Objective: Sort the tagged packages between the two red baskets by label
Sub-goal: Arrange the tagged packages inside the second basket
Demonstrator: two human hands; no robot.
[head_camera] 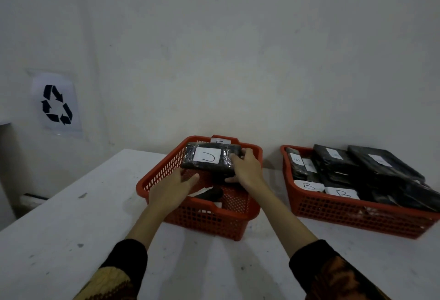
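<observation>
Off beyond the left hand [172,186], a white paper sheet with a black recycling symbol [57,104] is hanging on the wall. The left hand is reaching into the red perforated plastic basket [190,216] with fingers extended and relaxed, touching the near underside of a black plastic-wrapped package with a white "C" label [209,159], probably steadying it from below. The right hand [246,168] is gripping that package's right end, fingers curling over its top edge, holding it tilted above the basket's far half so the label is facing up for reading. Below both hands, darker wrapped items are lying in shadow and cannot be identified. To the right of the right hand, a second red perforated basket [333,211] is holding stacked black packages [371,168]; two white tags are reading "B", others are blurred, and the frame edge is cutting off its far corner.
</observation>
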